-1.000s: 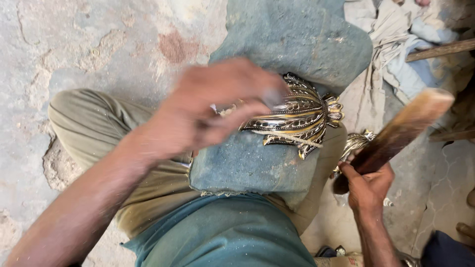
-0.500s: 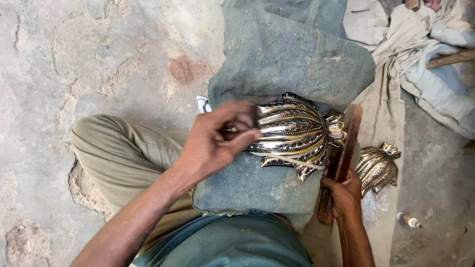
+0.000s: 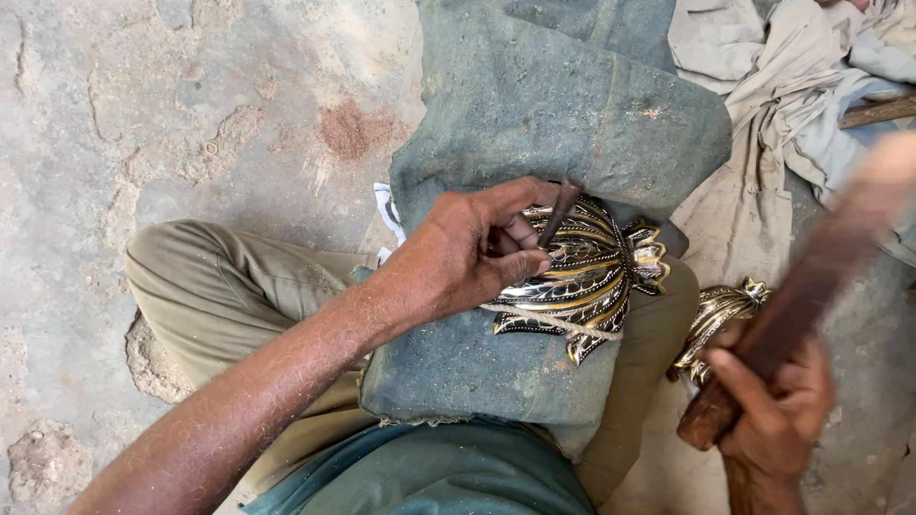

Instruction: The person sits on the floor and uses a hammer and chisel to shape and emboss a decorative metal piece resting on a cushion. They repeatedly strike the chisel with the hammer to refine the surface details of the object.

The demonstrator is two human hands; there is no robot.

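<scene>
A shiny leaf-shaped metal ornament (image 3: pixel 593 278), silver with gold ribs, lies on a blue-green padded cushion (image 3: pixel 534 172) across my lap. My left hand (image 3: pixel 472 250) pinches a thin dark punch (image 3: pixel 560 212) whose tip rests on the ornament's upper left part. My right hand (image 3: pixel 768 415) grips a brown wooden mallet (image 3: pixel 811 286), raised and blurred, to the right of the cushion. A string crosses the ornament's lower part.
A second, similar metal ornament (image 3: pixel 718 310) lies on the ground just right of my knee. Crumpled beige and grey cloths (image 3: pixel 782 86) fill the upper right. Rough, cracked concrete floor (image 3: pixel 191 124) spreads to the left. My legs in khaki trousers (image 3: pixel 239 296) are folded.
My right hand has lifted the mallet up and to the right, away from the ornament's edge. My left hand has set the punch upright on the ornament.
</scene>
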